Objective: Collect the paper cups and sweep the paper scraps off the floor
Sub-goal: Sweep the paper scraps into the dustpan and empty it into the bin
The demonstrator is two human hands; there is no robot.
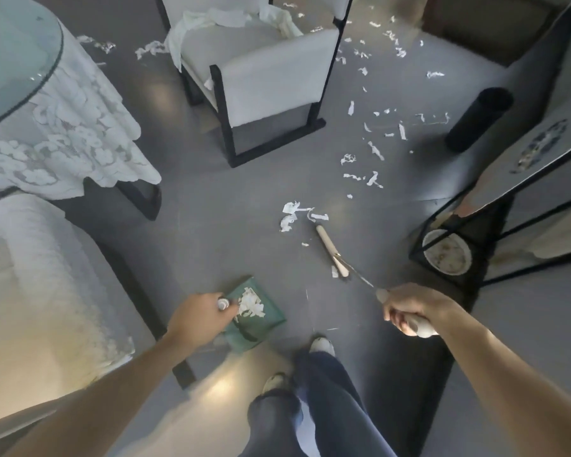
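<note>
Right hand point(409, 311) grips the broom point(332, 255), left hand point(198, 316) grips the dustpan point(264, 321): mid-sweep, next likely dragging nearby scraps point(290, 214) toward it.

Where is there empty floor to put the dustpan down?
Bare floor lies between the green dustpan, the tablecloth and the armchair. It is crowded past the broom head, where paper scraps run toward the black bin.

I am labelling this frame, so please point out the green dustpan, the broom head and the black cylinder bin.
green dustpan point(271, 316): head view, bare right part of its tray.
broom head point(330, 250): head view, middle of the pale bar.
black cylinder bin point(475, 122): head view, middle of its side wall.
</note>
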